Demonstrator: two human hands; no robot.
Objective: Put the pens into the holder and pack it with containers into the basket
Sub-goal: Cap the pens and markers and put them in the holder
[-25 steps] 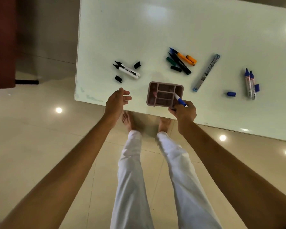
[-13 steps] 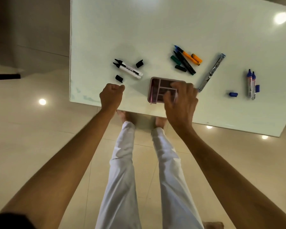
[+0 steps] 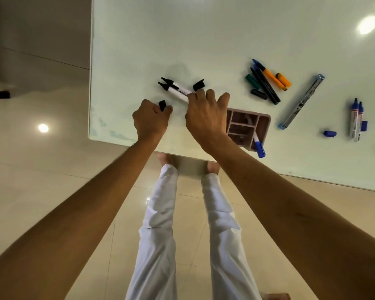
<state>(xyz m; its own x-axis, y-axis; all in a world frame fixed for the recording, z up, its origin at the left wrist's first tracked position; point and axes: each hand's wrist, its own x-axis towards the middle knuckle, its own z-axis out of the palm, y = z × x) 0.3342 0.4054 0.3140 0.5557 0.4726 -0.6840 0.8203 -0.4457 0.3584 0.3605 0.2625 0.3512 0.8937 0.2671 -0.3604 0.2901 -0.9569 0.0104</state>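
Observation:
A pink pen holder (image 3: 263, 124) with several compartments stands near the table's front edge, and a blue-capped marker (image 3: 258, 146) leans out of it. My left hand (image 3: 151, 120) pinches a black cap (image 3: 162, 105). My right hand (image 3: 205, 118) reaches left over the rear ends of two uncapped black markers (image 3: 174, 88); whether it grips them is hidden. A second black cap (image 3: 199, 84) lies just beyond my right fingers.
Further right on the white table (image 3: 204, 40) lie a cluster of orange, green and black pens (image 3: 266, 81), a blue-tipped metal strip (image 3: 301, 101), two blue markers (image 3: 355, 118) and a loose blue cap (image 3: 330, 133). The front table edge runs just under my wrists.
My right hand left the holder, with the blue marker now standing in it, and moved left to the black markers. My left hand moved forward and closed on a black cap.

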